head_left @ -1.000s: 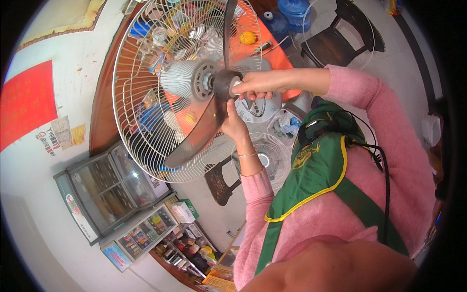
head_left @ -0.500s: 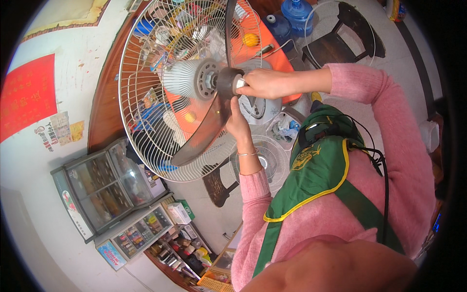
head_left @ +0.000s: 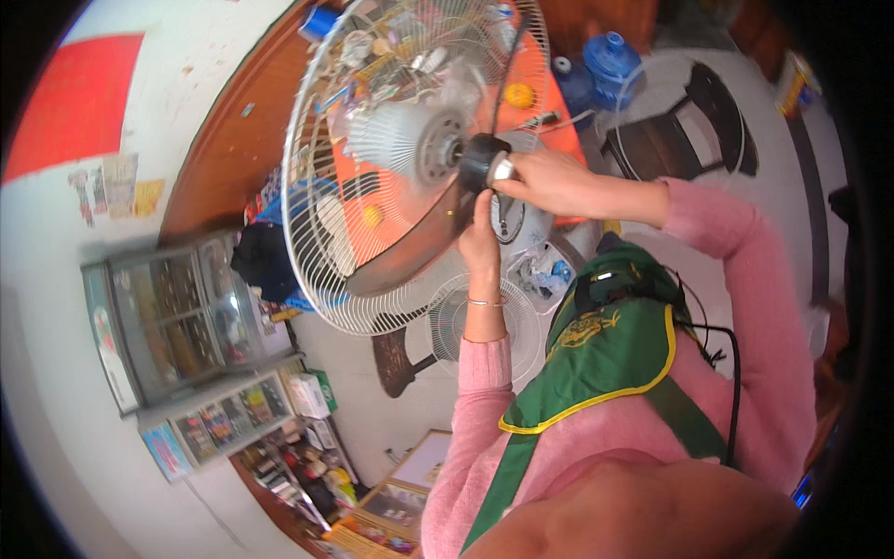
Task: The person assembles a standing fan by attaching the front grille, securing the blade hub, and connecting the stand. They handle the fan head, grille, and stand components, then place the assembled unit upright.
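The right hand (head_left: 549,184) pinches a pale cap (head_left: 504,170) at the centre of the dark fan blade (head_left: 410,244); the left hand (head_left: 480,244) clasps the blade just below its hub (head_left: 479,164) (a bangle (head_left: 486,303) circles that wrist). The blade sits before the wire rear grille (head_left: 372,321), with the orange table (head_left: 562,140) behind; beyond the table's right edge stand blue water jugs (head_left: 610,70).
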`<act>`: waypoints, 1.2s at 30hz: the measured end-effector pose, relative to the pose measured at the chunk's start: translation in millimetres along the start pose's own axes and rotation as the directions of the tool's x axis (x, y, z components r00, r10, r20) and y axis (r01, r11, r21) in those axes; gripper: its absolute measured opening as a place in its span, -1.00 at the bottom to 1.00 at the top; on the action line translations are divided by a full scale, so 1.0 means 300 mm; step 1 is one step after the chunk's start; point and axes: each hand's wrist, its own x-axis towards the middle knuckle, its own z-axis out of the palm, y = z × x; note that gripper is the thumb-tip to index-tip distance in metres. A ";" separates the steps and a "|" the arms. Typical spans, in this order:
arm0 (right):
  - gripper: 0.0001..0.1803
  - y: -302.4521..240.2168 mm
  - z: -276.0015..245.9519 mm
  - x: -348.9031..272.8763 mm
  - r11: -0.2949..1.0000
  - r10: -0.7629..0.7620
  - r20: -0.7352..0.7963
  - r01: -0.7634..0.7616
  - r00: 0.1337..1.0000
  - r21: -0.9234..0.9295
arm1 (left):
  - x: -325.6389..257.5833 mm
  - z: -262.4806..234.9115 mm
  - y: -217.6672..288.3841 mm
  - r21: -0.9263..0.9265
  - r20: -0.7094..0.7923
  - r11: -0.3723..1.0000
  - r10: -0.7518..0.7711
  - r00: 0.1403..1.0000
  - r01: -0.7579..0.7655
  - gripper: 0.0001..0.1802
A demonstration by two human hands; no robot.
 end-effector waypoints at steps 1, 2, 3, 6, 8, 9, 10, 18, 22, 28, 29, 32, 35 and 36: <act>-0.57 0.010 -0.002 0.006 0.993 -0.028 0.028 0.024 0.999 0.113 | -0.003 -0.002 -0.006 -0.007 0.008 1.000 -0.027 1.000 0.027 -0.62; -0.55 0.020 -0.005 0.013 0.974 -0.055 0.058 0.040 0.997 0.222 | 0.003 -0.004 -0.013 0.003 0.012 0.997 -0.083 0.997 0.083 -0.63; -0.53 0.026 -0.010 0.023 0.956 -0.024 0.123 -0.013 0.992 0.293 | -0.009 -0.003 -0.017 -0.021 -0.012 0.992 -0.127 0.992 0.127 -0.62; -0.59 0.032 -0.042 0.042 0.815 0.066 0.369 -0.263 0.927 0.516 | 0.008 0.004 -0.029 -0.036 0.021 0.999 0.009 1.000 -0.008 -0.53; -0.64 0.025 -0.061 0.038 0.725 0.111 0.484 -0.404 0.868 0.558 | 0.008 0.010 -0.028 -0.026 0.009 0.994 0.105 0.994 -0.105 -0.56; -0.61 0.020 -0.071 0.044 0.766 0.145 0.502 -0.418 0.853 0.489 | 0.011 0.012 -0.026 -0.017 0.001 0.982 0.186 0.982 -0.186 -0.60; -0.57 0.016 -0.082 0.047 0.793 0.143 0.520 -0.411 0.842 0.449 | 0.012 0.015 -0.023 0.004 0.005 0.980 0.200 0.980 -0.200 -0.59; -0.50 0.012 -0.102 0.066 0.896 0.172 0.501 -0.346 0.848 0.279 | 0.010 0.014 0.018 -0.011 0.050 0.980 0.201 0.978 -0.201 -0.51; -0.55 -0.011 -0.108 0.072 0.926 0.180 0.512 -0.321 0.840 0.201 | 0.017 0.013 0.020 -0.017 0.048 0.975 0.224 0.973 -0.223 -0.51; -0.67 -0.085 -0.143 0.040 0.993 0.120 0.386 -0.114 0.914 -0.039 | 0.020 0.020 0.011 -0.117 0.085 0.980 0.169 0.982 -0.158 -0.54; -0.68 -0.090 -0.145 0.038 0.993 0.113 0.383 -0.088 0.917 -0.084 | 0.018 0.018 0.009 -0.091 0.075 0.979 0.192 0.979 -0.185 -0.54; -0.71 -0.089 -0.134 0.035 0.988 0.026 0.329 0.026 0.944 -0.154 | 0.015 0.017 0.003 0.021 0.102 0.970 0.240 0.965 -0.243 -0.53; -0.73 -0.075 -0.116 0.029 0.975 -0.062 0.256 0.114 0.965 -0.193 | 0.021 0.020 -0.001 -0.072 0.072 0.956 0.288 0.955 -0.283 -0.52; -0.73 -0.070 -0.114 0.026 0.969 -0.088 0.233 0.137 0.969 -0.205 | 0.022 0.024 0.001 -0.189 0.081 0.963 0.213 0.974 -0.195 -0.51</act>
